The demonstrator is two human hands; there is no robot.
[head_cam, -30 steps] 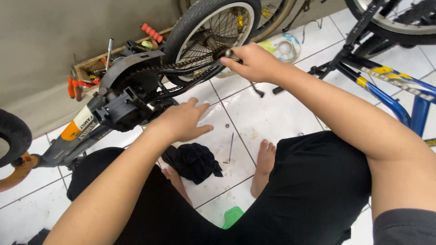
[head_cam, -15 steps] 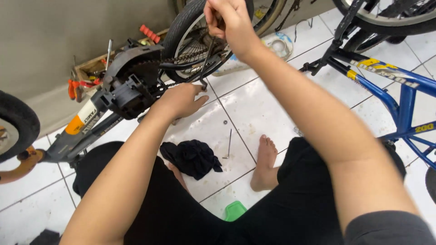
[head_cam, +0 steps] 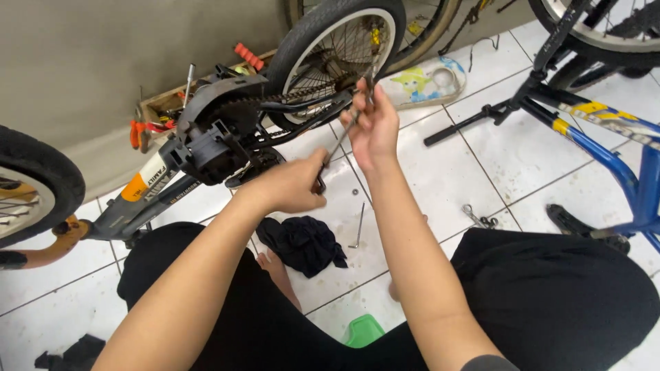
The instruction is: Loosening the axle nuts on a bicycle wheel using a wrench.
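My left hand [head_cam: 294, 187] is closed around the lower end of a thin metal rod [head_cam: 342, 139]. My right hand [head_cam: 373, 127] grips the same rod higher up, close to the rear wheel [head_cam: 330, 41] of a small bicycle lying on the tiled floor. The rod slants up to the right, from the floor tiles toward the wheel's hub and chain. The bicycle's black chain guard [head_cam: 220, 127] sits just left of my left hand. My legs in black trousers are spread on the floor below.
A black rag [head_cam: 302, 244], an angled hex key [head_cam: 359, 227] and a small washer [head_cam: 354, 192] lie between my legs. A blue bicycle [head_cam: 608, 134] stands at the right. A wooden tool tray with orange pliers [head_cam: 146, 128] is against the wall.
My left hand has lifted off the floor and closed on the rod's lower end. My right hand has come down from the top of the wheel, holding the rod's upper part.
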